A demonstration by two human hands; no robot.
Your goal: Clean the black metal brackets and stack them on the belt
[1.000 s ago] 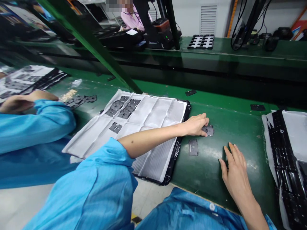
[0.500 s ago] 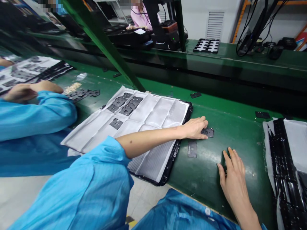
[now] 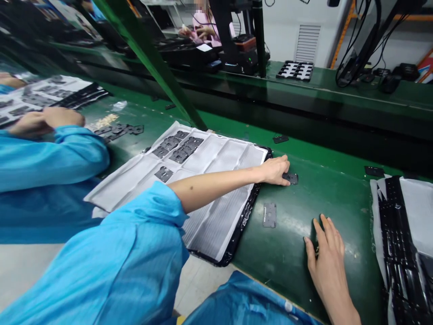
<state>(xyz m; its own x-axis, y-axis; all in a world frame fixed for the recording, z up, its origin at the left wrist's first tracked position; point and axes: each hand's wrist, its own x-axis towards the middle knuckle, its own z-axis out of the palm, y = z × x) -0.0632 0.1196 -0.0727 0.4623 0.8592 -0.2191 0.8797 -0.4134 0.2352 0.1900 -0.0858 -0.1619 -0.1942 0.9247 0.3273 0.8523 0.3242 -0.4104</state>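
My left hand (image 3: 275, 170) reaches across to the right, past the edge of a white-lined tray (image 3: 230, 158). Its fingers close on a small flat black plate (image 3: 291, 178) at the green tabletop; the fingers hide part of it. Nearer to me lies a similar dark grey plate (image 3: 269, 215) with cutouts, untouched. To the right, my right hand (image 3: 326, 262) hovers over or rests on the table, fingers stretched out and holding nothing. Several dark plates (image 3: 184, 149) sit in the tray's far left compartments, some lying close together.
A co-worker's blue sleeve (image 3: 81, 149) and hands are at the left, beside loose dark pieces (image 3: 123, 130). A slanted green post (image 3: 152, 58) rises behind the tray. Black-wrapped trays (image 3: 399, 243) stand at the right edge. Black pieces (image 3: 280, 139) lie along the back.
My left hand has moved slightly away from me, and the black plate has moved with it, farther from the grey plate. My right hand stays about where it was. The view has shifted a little.
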